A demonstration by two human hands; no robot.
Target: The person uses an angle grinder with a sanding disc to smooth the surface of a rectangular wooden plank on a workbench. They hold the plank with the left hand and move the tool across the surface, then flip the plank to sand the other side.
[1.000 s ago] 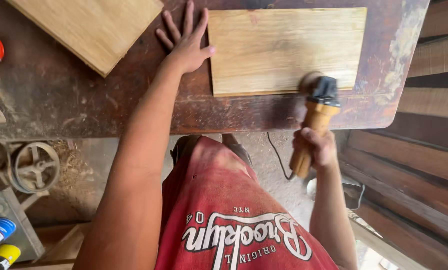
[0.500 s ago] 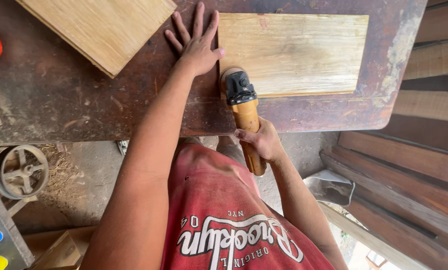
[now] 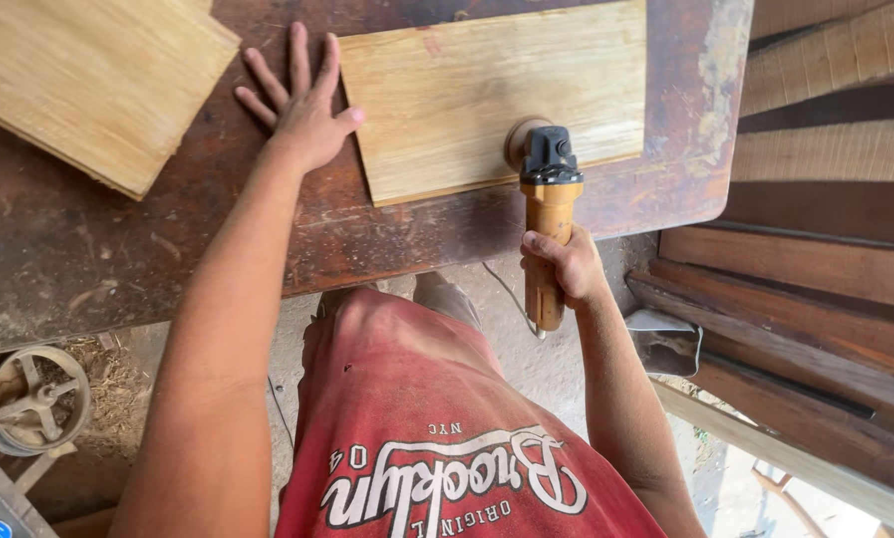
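- The right hand [image 3: 565,264] is wrapped in a firm grip around the orange body of a sander [image 3: 547,214], fingers curled round the handle and pressed together on it.
- The tool's black head sits above the hand, and its round pad rests on the near edge of a pale wooden board [image 3: 492,95], towards that board's right half (the pad itself is partly hidden by the head).
- A thin cord leaves the bottom end of the handle and hangs below the worktop edge.
- The left hand [image 3: 302,110] lies flat with fingers spread wide, palm down on the worktop [image 3: 168,249]; its thumb touches the board's left edge, and it grips nothing.
- The board lies flat on the dark, worn worktop, its long side running left to right, its near edge close to the worktop's front edge.
- A second wooden panel [image 3: 88,85] lies at an angle on the worktop's far left, well apart from the board, with the left hand between the two.
- To the right of the worktop, dark planks [image 3: 826,249] are stacked lengthwise.
- Low on the left, a rusty metal wheel [image 3: 33,399] sits on the sawdust-strewn floor.
- The person's red printed shirt [image 3: 437,438] fills the bottom of the view.
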